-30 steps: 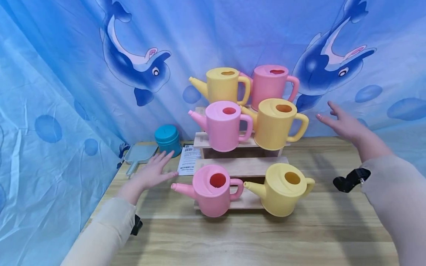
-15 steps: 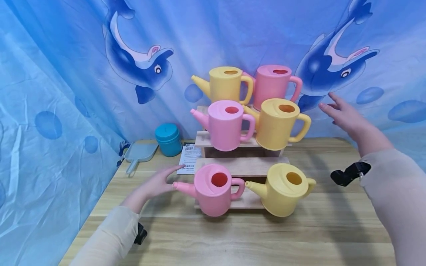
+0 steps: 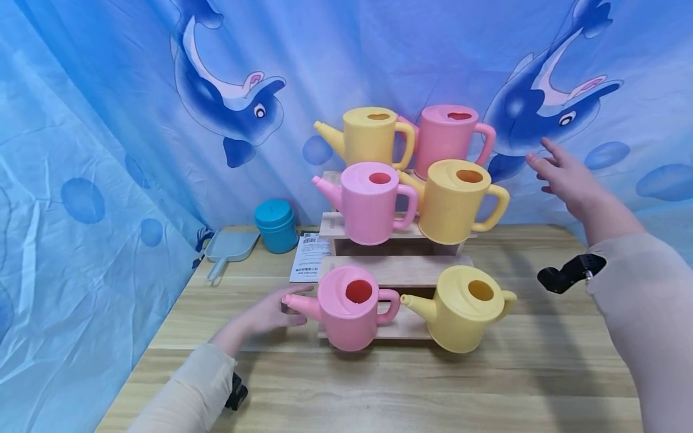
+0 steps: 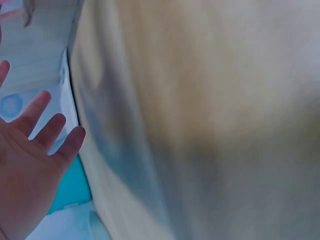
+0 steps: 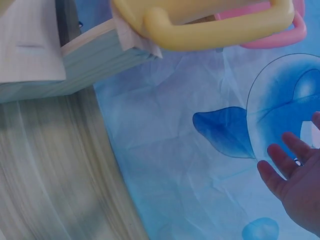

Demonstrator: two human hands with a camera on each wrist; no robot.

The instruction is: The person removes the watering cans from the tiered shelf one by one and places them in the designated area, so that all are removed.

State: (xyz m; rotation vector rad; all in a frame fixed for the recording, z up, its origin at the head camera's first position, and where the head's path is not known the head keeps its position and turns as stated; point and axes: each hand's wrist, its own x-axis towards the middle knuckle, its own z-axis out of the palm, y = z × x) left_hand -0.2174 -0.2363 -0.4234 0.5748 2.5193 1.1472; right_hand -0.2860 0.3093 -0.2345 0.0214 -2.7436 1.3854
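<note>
- Front pink watering can (image 3: 343, 316): upright at the near foot of the stepped wooden stand (image 3: 411, 270), its spout aimed at 9 o'clock and its handle at 3; whether it rests on the lowest board or on the tabletop (image 3: 379, 391) cannot be told.
- Left hand (image 3: 265, 314): at that can's 9 o'clock, around the spout's tip, which crosses in front of it. Fingers are spread in the left wrist view; contact with the spout cannot be told.
- Front yellow watering can (image 3: 460, 325): at 3 o'clock from the pink one, its spout tip just beside the pink handle.
- Light-pink watering can (image 3: 368, 210): on a higher step, near 12 o'clock from the front pink one.
- Deeper-yellow watering can (image 3: 449, 207): at the light-pink can's 3 o'clock, spout tucked behind that can's handle.
- Right hand (image 3: 571, 180): raised between 2 and 3 o'clock of the deeper-yellow can, before the dolphin-print backdrop (image 3: 411, 54), holding nothing; fingers apart in the right wrist view.
- Upper yellow watering can (image 3: 368, 141) and upper pink watering can (image 3: 444, 141): side by side at the stand's 12 o'clock.
- Lidded teal canister (image 3: 277, 234): at the front pink can's 10 to 11 o'clock, near a printed sheet (image 3: 307, 261).
- Pale dustpan (image 3: 233, 245): between 8 and 9 o'clock of the canister.
</note>
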